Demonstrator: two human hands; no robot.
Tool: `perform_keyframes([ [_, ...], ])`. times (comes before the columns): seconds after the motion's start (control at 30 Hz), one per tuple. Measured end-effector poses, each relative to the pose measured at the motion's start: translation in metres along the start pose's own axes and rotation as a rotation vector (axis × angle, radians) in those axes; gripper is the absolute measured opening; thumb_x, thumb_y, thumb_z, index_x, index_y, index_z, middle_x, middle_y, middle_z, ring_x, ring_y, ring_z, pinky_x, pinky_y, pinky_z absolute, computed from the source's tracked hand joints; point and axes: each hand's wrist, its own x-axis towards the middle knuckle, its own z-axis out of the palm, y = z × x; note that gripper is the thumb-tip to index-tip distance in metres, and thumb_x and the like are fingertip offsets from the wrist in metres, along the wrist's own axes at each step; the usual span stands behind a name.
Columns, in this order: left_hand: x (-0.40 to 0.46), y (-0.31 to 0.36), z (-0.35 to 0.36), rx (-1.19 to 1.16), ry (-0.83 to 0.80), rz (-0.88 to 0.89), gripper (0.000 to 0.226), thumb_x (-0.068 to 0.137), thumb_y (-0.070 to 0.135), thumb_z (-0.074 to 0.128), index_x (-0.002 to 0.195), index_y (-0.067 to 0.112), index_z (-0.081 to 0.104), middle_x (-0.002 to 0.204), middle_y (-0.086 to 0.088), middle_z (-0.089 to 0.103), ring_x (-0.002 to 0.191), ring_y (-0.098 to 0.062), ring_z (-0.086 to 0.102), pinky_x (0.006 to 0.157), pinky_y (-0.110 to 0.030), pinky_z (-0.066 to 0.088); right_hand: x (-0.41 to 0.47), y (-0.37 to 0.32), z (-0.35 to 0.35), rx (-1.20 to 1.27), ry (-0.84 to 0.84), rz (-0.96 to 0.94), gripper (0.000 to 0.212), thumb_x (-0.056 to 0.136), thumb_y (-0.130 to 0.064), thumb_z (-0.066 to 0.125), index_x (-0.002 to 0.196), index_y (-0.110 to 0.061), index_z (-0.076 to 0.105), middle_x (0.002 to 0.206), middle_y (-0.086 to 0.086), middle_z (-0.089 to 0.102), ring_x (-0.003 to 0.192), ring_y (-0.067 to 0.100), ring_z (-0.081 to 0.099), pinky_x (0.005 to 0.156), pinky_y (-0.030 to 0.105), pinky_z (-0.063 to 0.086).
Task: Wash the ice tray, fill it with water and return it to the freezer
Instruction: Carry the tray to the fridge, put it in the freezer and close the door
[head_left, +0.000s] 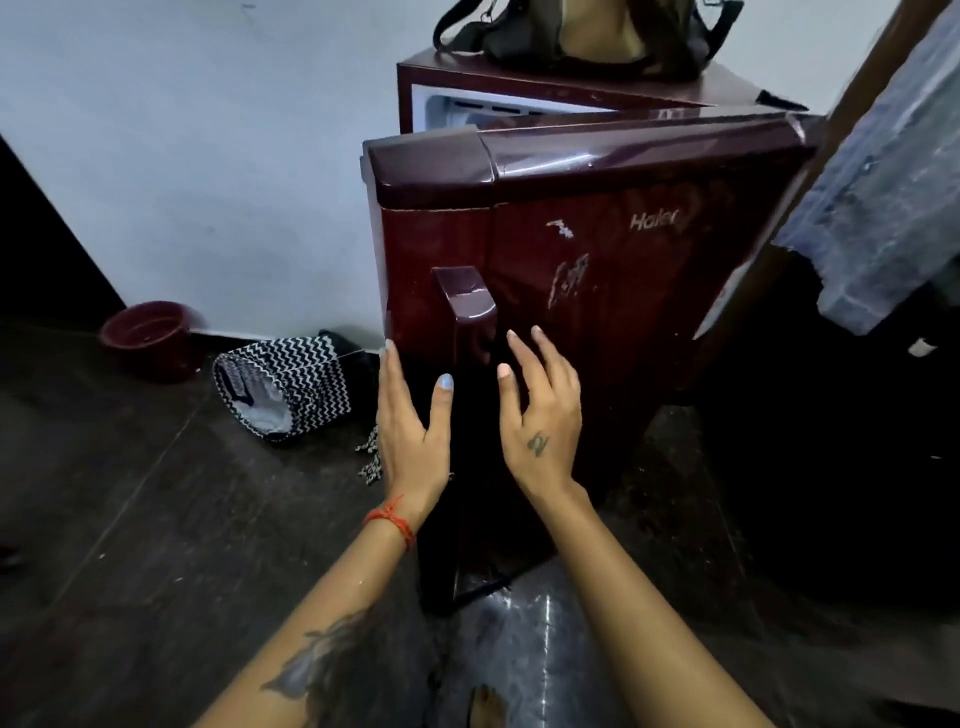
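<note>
A small maroon fridge (597, 249) stands against the white wall, its door ajar so that a strip of the white interior (467, 111) shows at the top. The long door handle (467, 301) faces me. My left hand (413, 431) is open, its fingertips resting on the door's left edge beside the handle. Just right of the handle, my right hand (543, 415) hovers open with fingers spread and holds nothing. No ice tray is in view.
A dark bag (571, 36) sits on top of the fridge. A zigzag black-and-white fabric basket (283, 387) lies tipped on the dark floor at the left, near a maroon bowl (148, 332). A grey stone counter edge (883, 182) juts in at the right.
</note>
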Motion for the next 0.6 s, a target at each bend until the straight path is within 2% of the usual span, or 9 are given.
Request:
perform_keyframes([
  [0.13, 0.033, -0.011, 0.005, 0.027, 0.026, -0.006, 0.077, 0.085, 0.061, 0.031, 0.150, 0.021, 0.016, 0.157, 0.001, 0.020, 0.144, -0.011, 0.019, 0.116, -0.028, 0.017, 0.024, 0.007, 0.027, -0.035, -0.076, -0.017, 0.043, 0.096, -0.032, 0.044, 0.137, -0.019, 0.049, 0.149, 0.009, 0.037, 0.134, 0.029, 0.036, 0.105, 0.049, 0.039],
  [0.2, 0.049, -0.015, 0.008, 0.014, 0.041, -0.008, 0.073, 0.087, 0.058, 0.031, 0.149, 0.022, 0.018, 0.156, 0.001, 0.023, 0.143, -0.011, 0.021, 0.117, -0.035, 0.021, 0.036, 0.012, 0.038, -0.043, -0.126, -0.030, 0.043, 0.097, -0.032, 0.043, 0.139, -0.020, 0.047, 0.151, 0.009, 0.033, 0.136, 0.029, 0.034, 0.104, 0.052, 0.039],
  [0.33, 0.077, -0.021, 0.012, 0.013, 0.047, -0.028, 0.065, 0.091, 0.049, 0.031, 0.149, 0.020, 0.021, 0.155, 0.000, 0.026, 0.143, -0.013, 0.023, 0.117, -0.037, 0.022, 0.056, 0.018, 0.059, -0.078, -0.148, -0.058, 0.043, 0.098, -0.031, 0.040, 0.138, -0.015, 0.048, 0.150, 0.010, 0.035, 0.135, 0.031, 0.035, 0.104, 0.051, 0.040],
  [0.5, 0.117, -0.030, 0.017, 0.006, 0.025, -0.026, 0.063, 0.092, 0.048, 0.029, 0.148, 0.020, 0.024, 0.154, 0.001, 0.028, 0.142, -0.014, 0.025, 0.117, -0.036, 0.023, 0.076, 0.021, 0.083, -0.106, -0.139, -0.055, 0.042, 0.098, -0.029, 0.040, 0.136, -0.012, 0.050, 0.150, 0.011, 0.036, 0.135, 0.031, 0.036, 0.105, 0.048, 0.038],
  [0.6, 0.141, -0.039, 0.020, -0.001, -0.007, -0.027, 0.063, 0.092, 0.049, 0.028, 0.148, 0.021, 0.024, 0.154, 0.002, 0.029, 0.141, -0.012, 0.026, 0.115, -0.031, 0.022, 0.088, 0.023, 0.100, -0.116, -0.129, -0.042, 0.043, 0.097, -0.028, 0.039, 0.136, -0.012, 0.050, 0.150, 0.012, 0.036, 0.136, 0.032, 0.036, 0.106, 0.046, 0.035],
])
